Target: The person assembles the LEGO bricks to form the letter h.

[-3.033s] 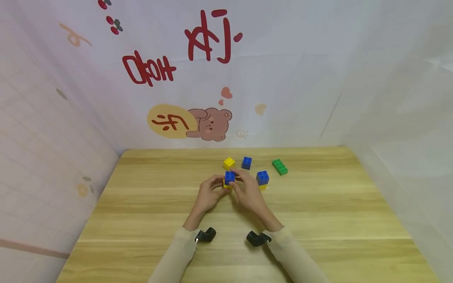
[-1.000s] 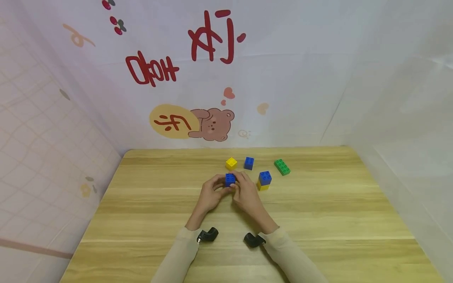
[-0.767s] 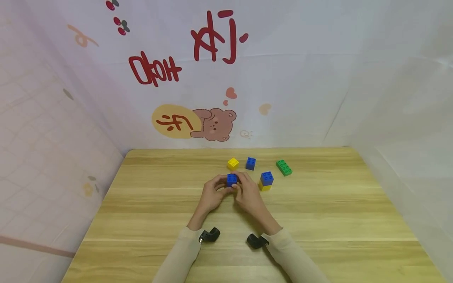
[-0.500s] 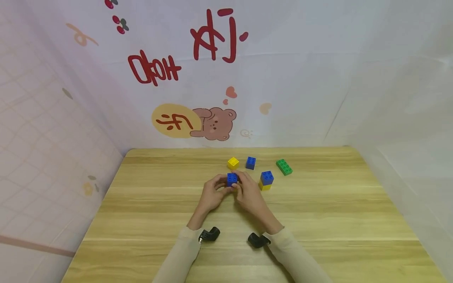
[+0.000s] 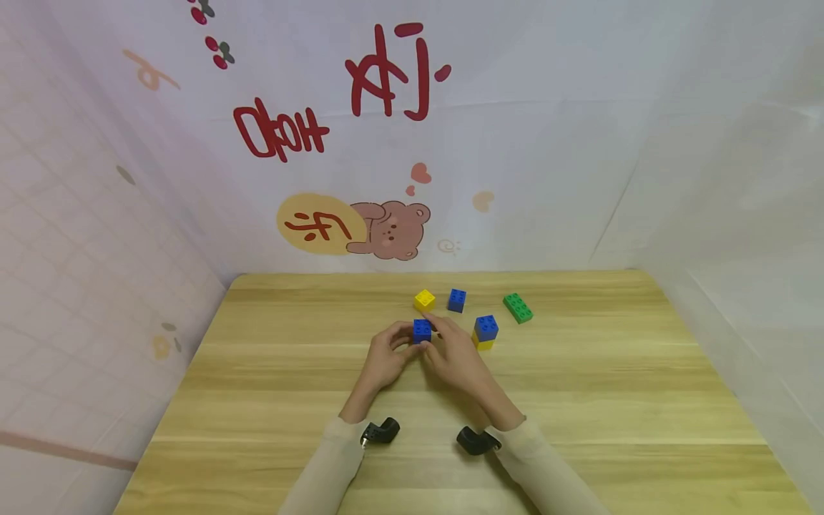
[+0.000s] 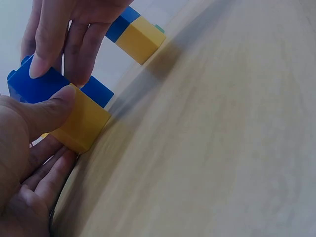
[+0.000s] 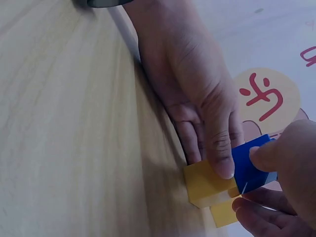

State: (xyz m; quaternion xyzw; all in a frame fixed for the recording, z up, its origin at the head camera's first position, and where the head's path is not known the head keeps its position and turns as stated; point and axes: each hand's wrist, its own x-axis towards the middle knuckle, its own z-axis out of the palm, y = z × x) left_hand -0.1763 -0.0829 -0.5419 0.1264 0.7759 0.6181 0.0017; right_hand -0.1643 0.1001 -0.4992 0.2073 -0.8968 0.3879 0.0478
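In the head view my left hand (image 5: 385,357) and right hand (image 5: 458,357) meet around a blue toy brick (image 5: 421,330) near the middle of the table. The wrist views show this blue brick on top of a yellow brick (image 7: 210,182), which is hidden from above. My left hand grips the yellow brick low at the tabletop, its thumb (image 6: 61,103) along the near side. Thumb and fingers of my right hand pinch the blue brick from either side. Whether the two bricks are pressed fully together, I cannot tell.
Right of my hands stands a stack with a blue brick (image 5: 486,328) over a yellow brick (image 5: 484,345). Behind lie a loose yellow brick (image 5: 425,300), a loose blue brick (image 5: 457,300) and a longer green brick (image 5: 518,307). A white printed backdrop (image 5: 541,143) borders the wooden table (image 5: 290,400).
Three seconds ago some yellow showed below the held blue brick in the head view; now it is hidden. My right hand's fingers have spread slightly, and its wrist has shifted a little right.
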